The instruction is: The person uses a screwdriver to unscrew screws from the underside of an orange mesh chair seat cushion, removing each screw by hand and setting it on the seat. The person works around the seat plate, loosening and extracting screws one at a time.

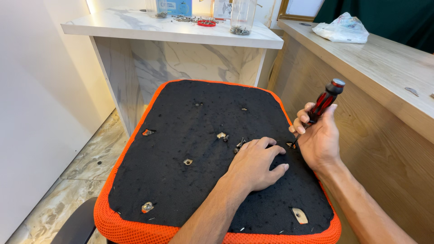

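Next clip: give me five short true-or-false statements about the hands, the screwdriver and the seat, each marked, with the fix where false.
1. The right hand grips a screwdriver with a red and black handle. True.
2. The left hand is lifted clear of the seat. False: it lies flat on the seat's black underside.
3. The screwdriver tip points at a hole near the seat's right edge. True.
4. The seat's mesh border is blue. False: it is orange.
5. The jar stands on the floor. False: it stands on the white marble-look desk.
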